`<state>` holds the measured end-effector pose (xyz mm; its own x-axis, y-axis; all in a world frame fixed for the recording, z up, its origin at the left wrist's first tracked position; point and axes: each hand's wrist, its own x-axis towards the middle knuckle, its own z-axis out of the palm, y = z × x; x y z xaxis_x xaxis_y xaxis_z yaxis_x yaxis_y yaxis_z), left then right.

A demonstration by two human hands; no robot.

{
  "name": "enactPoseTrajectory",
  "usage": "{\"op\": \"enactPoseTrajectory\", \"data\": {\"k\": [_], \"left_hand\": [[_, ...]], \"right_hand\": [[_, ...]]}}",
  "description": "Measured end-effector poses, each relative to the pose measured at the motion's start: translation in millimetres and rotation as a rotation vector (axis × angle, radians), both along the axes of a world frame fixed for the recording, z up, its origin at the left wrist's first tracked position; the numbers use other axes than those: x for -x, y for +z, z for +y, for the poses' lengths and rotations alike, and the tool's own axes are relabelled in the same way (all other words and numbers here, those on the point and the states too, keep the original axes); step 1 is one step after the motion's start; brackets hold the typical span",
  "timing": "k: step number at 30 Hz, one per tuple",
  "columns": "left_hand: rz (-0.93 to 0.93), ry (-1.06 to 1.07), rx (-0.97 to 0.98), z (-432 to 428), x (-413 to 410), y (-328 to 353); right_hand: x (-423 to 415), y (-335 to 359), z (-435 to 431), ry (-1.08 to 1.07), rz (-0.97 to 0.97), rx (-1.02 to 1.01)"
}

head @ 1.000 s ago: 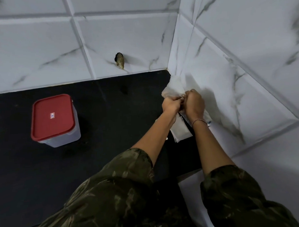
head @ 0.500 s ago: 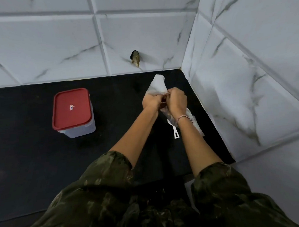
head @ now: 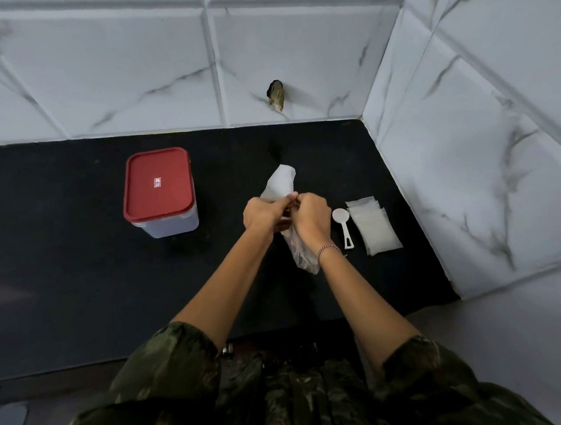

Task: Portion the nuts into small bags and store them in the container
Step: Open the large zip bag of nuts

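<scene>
Clear plastic bag is held right of the red-lidded container, well apart from it. Its long axis runs near-to-far: the pale upper end points at the back wall and the lower end points toward the person, tilted slightly right. Left hand and right hand are both curled, pinching the bag at mid-length, fingertips meeting. Contents are unclear. Further right of the container lie 1 white scoop, handle toward the person, then a stack of small bags, both flat on the black counter.
</scene>
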<state>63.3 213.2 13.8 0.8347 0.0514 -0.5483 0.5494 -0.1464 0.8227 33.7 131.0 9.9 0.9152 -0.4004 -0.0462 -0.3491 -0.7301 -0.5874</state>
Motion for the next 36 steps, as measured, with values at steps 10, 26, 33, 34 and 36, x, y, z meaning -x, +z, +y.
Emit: {"op": "enactPoseTrajectory", "data": {"k": [10,26,33,34,36], "left_hand": [[0.033,-0.065,-0.026,15,23,-23],[0.008,-0.097,-0.150,29,29,-47],[-0.018,-0.153,-0.249,25,30,-46],[-0.081,-0.104,-0.305,24,31,-45],[-0.246,-0.030,-0.365,23,33,-39]], "right_hand": [[39,-20,11,0.049,-0.009,-0.137],[37,-47,0,-0.156,0.188,-0.695],[28,-40,-12,-0.238,0.357,-0.907],[28,-38,-13,-0.256,0.365,-0.949],[28,-32,-17,-0.264,0.359,-1.051]]}}
